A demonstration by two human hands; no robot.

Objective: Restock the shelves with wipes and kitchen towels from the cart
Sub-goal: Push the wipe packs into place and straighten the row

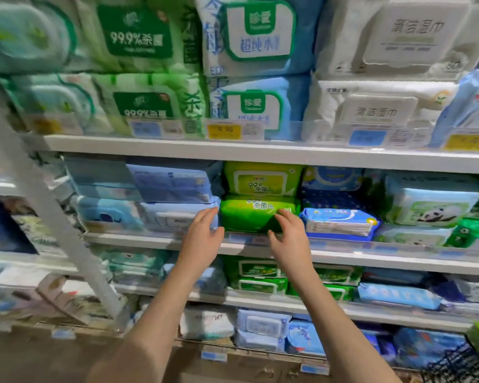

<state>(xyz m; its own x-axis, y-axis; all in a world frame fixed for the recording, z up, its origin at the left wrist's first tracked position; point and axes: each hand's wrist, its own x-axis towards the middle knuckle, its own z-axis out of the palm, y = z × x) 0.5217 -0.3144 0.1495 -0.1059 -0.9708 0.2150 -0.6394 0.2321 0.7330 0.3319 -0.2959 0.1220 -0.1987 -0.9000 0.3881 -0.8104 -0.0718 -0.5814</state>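
Observation:
A bright green pack of wipes (249,217) lies on the middle shelf (343,257), under a second lime-green pack (262,179). My left hand (202,239) is at the lower pack's left end, fingers straight and touching its side. My right hand (289,239) is at its right front corner, fingers lightly bent over the edge. Both forearms reach up from the bottom of the view. The pack sits between pale blue packs (174,217) on the left and a blue-and-white pack (339,223) on the right.
Shelves above and below are full of wipe packs in green, blue and white, with price tags (224,131) along the edges. A white upright post (53,217) slants across the left. A dark wire basket corner (454,366) shows at bottom right.

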